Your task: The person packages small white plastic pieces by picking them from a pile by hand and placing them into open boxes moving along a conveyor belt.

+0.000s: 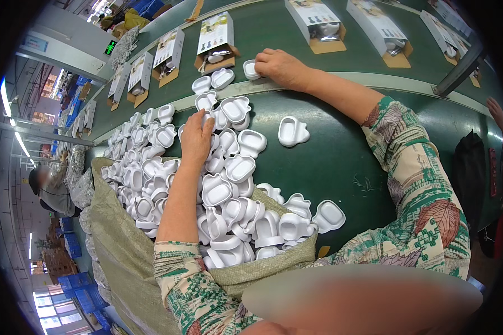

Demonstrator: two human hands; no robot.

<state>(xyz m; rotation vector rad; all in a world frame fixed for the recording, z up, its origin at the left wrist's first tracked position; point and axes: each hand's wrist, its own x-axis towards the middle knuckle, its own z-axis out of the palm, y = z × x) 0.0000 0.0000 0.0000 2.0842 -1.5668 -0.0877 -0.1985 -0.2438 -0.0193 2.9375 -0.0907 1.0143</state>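
Patterned sleeve (430, 234) fills lower right, right hand (282, 68) pinches one white dish (250, 70), and left hand (195, 139), grip unclear, may by pressing topple the pile (239, 169).

Open green tabletop (346, 167) right of heaped white trays (217, 190), raised rail (402, 82) beyond, post (461, 70) at right

No lettering is legible in the head view. At the upper left, a lit green sign (110, 47) bears pale marks too small to make out. A light-blue placard (35, 43) on the pale wall (75, 36) shows only blurred characters. Along the green conveyor belt (262, 33), the white cartons (215, 32) carry coloured pictures, dark product silhouettes and fine print on their faces, the print likewise too small to read.
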